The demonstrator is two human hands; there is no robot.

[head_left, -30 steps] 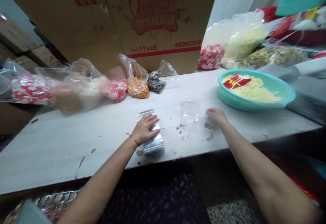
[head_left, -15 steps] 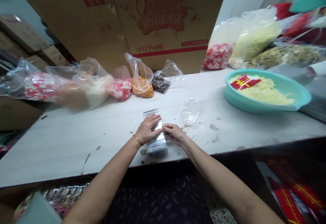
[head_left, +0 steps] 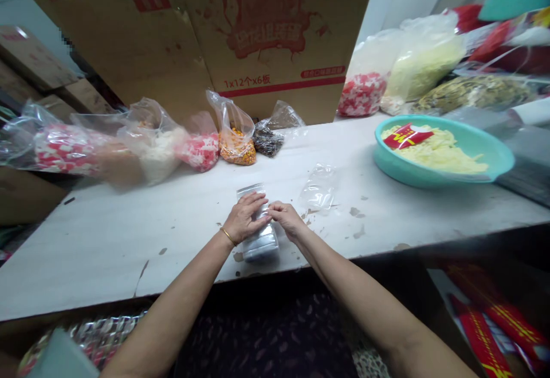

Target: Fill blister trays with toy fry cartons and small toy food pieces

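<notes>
A stack of shiny clear plastic bags (head_left: 260,245) lies near the table's front edge. My left hand (head_left: 246,217) rests flat across it, fingers stretched out and a bangle at the wrist. At the right side of the stack, my right hand (head_left: 285,217) is closed in a pinch at the bags' edge, close to my left thumb. How many layers it grips is hidden. A loose clear bag (head_left: 320,186) lies flat to the right, beyond my right hand.
A turquoise basin (head_left: 433,177) holds pale yellow shreds and a red packet (head_left: 407,136). Along the back stand bags of pink-and-white pieces (head_left: 201,152), orange bits (head_left: 238,148) and dark bits (head_left: 268,139). Behind them rises a large carton (head_left: 275,57). Red packets (head_left: 485,332) lie below, right.
The whole view has shifted slightly, moving things a little left. My right fingertips have come closer to my left thumb at the stack's edge; my left hand stays flat on the bags.
</notes>
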